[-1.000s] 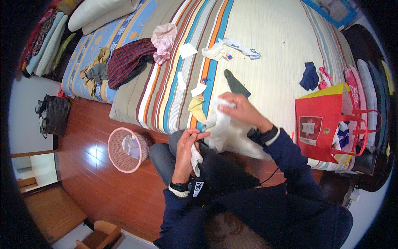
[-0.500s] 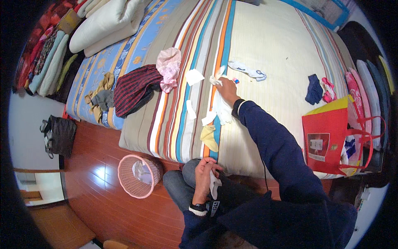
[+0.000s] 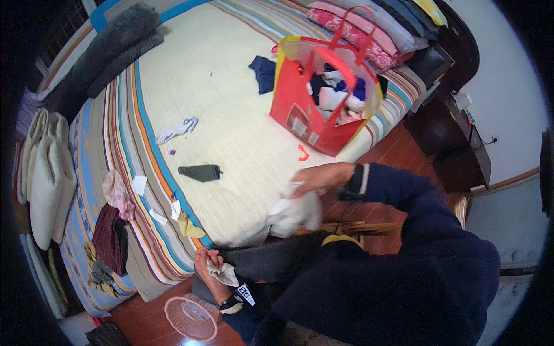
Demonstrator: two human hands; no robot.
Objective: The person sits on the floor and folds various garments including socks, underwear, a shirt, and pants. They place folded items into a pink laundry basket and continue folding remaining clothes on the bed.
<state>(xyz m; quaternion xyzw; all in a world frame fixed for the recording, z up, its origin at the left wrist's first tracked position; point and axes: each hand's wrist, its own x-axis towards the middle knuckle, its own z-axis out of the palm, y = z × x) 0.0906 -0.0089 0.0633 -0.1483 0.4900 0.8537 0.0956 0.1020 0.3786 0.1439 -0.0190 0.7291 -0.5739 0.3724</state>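
Observation:
My left hand (image 3: 210,268) is low over my lap, fingers curled round a small off-white cloth (image 3: 225,275) that hangs from it. By the bed's front edge, my right hand (image 3: 324,176) grips a larger white cloth (image 3: 293,214), smeared by motion, so its kind is unclear. A dark green sock (image 3: 200,172) lies flat on the cream bedcover, left of that hand. Closer to the left hand are a yellow sock (image 3: 189,226) and white paper-like pieces (image 3: 139,185). Beyond the right hand stands a red bag (image 3: 295,95) filled with clothes.
A patterned white sock (image 3: 177,131) and a navy cloth (image 3: 264,74) lie farther up the bed. Pink clothing (image 3: 118,195) and a dark striped garment (image 3: 109,236) are at left. A pink basket (image 3: 191,320) stands on the floor beside my left arm.
The view has swung to the right. My right hand has moved from the striped middle of the bed to its front edge with white cloth in it. A green sock now shows on the cover.

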